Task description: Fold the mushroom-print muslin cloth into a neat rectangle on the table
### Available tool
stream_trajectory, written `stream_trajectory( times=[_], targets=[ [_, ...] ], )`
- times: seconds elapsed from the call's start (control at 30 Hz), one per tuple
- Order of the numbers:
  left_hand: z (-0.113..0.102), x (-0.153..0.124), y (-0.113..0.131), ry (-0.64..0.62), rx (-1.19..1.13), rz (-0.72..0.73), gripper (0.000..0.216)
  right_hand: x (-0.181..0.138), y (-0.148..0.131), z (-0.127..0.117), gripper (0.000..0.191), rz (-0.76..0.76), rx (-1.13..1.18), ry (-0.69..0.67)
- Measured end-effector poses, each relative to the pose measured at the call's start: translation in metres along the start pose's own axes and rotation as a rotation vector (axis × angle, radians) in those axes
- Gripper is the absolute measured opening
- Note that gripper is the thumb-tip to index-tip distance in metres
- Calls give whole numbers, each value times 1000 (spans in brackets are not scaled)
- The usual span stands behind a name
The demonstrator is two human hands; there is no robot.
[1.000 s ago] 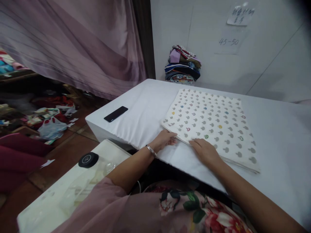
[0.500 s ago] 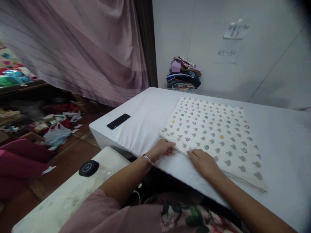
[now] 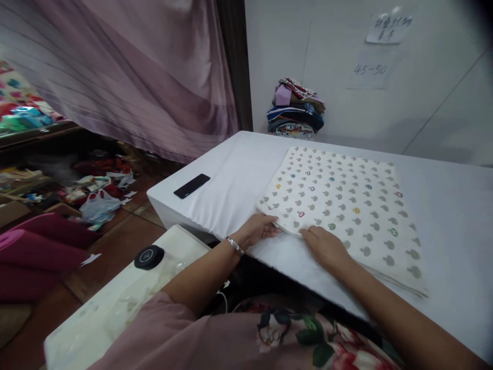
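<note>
A folded white cloth (image 3: 346,200), printed with grey mushroom shapes and a few coloured ones, lies flat in layers on the white-covered table (image 3: 227,180). At its near-left corner, my left hand (image 3: 256,231) is closed on the edge, thumb on top and fingers curled beneath. A silver bracelet (image 3: 234,245) circles that wrist. A short way to the right, my right hand (image 3: 325,247) is closed at the near edge of the same cloth, fingertips on the rim. Its thumb is mostly hidden.
A black phone (image 3: 191,186) lies near the table's left end. Folded fabrics (image 3: 296,109) are stacked by the wall. A round black object (image 3: 149,257) sits on a lower white surface (image 3: 92,313) at my left. A pink curtain (image 3: 165,77) hangs behind; bags and clutter cover the floor.
The view has shifted slightly, so the scene sits a little further right and higher. Both hands stay at the cloth's near edge, with only small finger movement.
</note>
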State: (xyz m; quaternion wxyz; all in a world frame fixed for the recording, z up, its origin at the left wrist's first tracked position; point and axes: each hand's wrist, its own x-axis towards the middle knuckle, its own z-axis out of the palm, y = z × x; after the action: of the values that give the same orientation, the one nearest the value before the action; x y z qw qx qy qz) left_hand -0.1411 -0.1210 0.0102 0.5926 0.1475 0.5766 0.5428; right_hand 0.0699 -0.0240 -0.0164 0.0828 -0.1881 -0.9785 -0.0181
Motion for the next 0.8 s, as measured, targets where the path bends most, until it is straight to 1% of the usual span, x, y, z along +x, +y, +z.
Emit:
stream_trajectory(
  times=[0.17, 0.27, 0.43, 0.57, 0.67, 0.73, 0.8],
  targets=[
    [15, 2, 3, 72, 98, 32, 14, 1, -2, 0, 31, -41, -59, 3],
    [19, 2, 5, 93, 121, 44, 11, 2, -4, 2, 28, -59, -98, 23],
    [16, 2, 5, 122, 130, 24, 12, 10, -14, 2, 31, -59, -116, 60],
    [14, 2, 4, 117, 139, 9, 12, 17, -22, 0, 30, -39, -162, 38],
    [12, 1, 4, 106, 136, -15, 10, 20, -24, 1, 28, -51, -164, 42],
    [9, 0, 6, 91, 134, -19, 10, 20, -24, 2, 27, -65, -154, 53],
    [3, 0, 10, 111, 130, 8, 11, 21, -23, 3, 25, -70, -144, 58]
  ],
)
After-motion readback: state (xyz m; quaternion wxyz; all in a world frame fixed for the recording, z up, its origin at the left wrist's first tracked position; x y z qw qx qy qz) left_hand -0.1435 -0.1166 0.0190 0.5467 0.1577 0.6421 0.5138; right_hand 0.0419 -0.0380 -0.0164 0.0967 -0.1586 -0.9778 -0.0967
